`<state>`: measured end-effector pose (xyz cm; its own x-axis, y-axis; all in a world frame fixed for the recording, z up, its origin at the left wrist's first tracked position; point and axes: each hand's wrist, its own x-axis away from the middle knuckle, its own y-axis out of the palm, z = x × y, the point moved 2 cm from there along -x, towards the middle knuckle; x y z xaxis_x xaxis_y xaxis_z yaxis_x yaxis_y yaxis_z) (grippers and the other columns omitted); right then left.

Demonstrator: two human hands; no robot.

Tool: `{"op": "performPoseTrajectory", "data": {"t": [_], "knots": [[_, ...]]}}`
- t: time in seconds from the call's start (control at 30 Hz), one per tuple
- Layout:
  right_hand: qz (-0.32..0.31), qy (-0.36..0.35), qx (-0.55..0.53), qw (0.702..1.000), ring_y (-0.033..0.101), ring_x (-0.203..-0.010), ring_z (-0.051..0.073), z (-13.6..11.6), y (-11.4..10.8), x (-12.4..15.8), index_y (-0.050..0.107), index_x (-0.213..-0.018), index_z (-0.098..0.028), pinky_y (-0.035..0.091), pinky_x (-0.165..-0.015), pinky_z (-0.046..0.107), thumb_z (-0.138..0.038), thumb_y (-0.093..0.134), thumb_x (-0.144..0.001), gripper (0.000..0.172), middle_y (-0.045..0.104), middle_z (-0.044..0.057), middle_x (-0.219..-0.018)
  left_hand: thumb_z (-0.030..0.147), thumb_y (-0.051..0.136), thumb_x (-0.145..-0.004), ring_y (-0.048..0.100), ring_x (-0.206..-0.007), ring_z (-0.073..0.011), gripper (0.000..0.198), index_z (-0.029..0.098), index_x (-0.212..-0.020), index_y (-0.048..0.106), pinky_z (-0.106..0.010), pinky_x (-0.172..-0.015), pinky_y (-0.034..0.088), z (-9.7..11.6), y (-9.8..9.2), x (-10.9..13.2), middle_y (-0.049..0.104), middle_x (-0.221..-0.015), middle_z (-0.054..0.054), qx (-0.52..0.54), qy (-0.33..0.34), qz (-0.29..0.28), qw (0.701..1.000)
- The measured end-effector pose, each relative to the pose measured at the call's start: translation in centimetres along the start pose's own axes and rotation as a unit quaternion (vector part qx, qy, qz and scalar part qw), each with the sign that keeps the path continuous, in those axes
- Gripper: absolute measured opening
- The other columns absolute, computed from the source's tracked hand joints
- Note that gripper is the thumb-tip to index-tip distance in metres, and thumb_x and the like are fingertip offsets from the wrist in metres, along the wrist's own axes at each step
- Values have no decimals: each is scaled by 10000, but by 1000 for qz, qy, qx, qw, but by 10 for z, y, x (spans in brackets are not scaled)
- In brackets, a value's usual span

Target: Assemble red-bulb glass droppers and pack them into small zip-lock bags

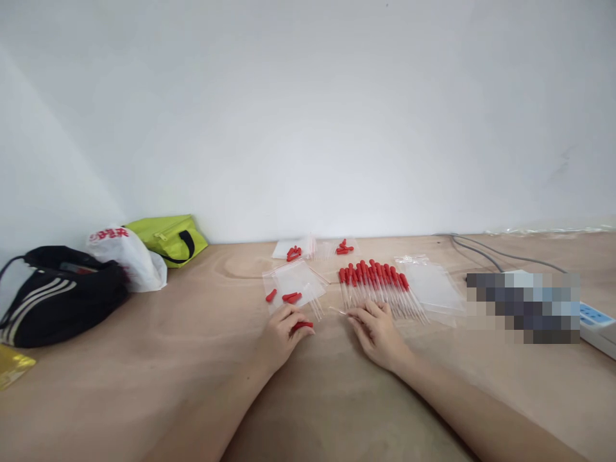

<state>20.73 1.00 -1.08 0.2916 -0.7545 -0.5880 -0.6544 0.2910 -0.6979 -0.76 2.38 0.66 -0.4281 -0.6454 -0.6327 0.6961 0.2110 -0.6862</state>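
Between the thumb and fingers of my left hand is a red rubber dropper bulb. My right hand pinches a thin clear glass dropper tube, its end pointing toward my left hand. Just beyond my left hand, several loose red bulbs lie on a clear zip bag, with a few bare tubes at its right edge. A row of droppers with red bulbs fitted lies side by side behind my right hand, tips toward me.
More red bulbs and bags lie near the wall. Flat clear bags are right of the dropper row. A black bag, a white plastic bag and a lime-green bag stand left. Cables and a power strip are at right.
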Motion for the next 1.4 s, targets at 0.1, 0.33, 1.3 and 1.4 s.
{"op": "performPoseTrajectory", "data": {"t": [0.1,0.33,1.3,1.4], "knots": [[-9,-13,1,1000,528,-757,141,-3,-7,6,587,-918,-196,276,-749,324,-165,398,-853,202,589,28,-800,299,514,-845,562,-722,-140,159,180,-804,611,-262,-662,471,4,3,-1,582,-769,-27,-1,12,-2,1000],[-24,-49,8,998,528,-760,138,-14,-6,2,603,-906,-190,261,-778,340,-159,411,-852,202,606,36,-817,248,517,-845,570,-722,-140,106,182,-845,600,-258,-667,468,17,8,-2,602,-764,-27,21,9,0,1000],[-113,-77,60,989,441,-649,125,-11,-4,-1,606,-767,-176,197,-654,299,-164,351,-855,270,519,16,-701,248,394,-893,543,-677,-129,235,169,-813,600,-229,-629,444,26,12,-1,571,-729,-27,2,40,-97,994],[-129,-65,35,989,439,-648,127,-13,-3,-2,597,-763,-175,206,-658,294,-185,330,-872,289,521,14,-696,257,378,-897,536,-679,-132,246,164,-798,583,-236,-630,445,28,12,-2,560,-732,-31,-4,41,-100,994]]}}
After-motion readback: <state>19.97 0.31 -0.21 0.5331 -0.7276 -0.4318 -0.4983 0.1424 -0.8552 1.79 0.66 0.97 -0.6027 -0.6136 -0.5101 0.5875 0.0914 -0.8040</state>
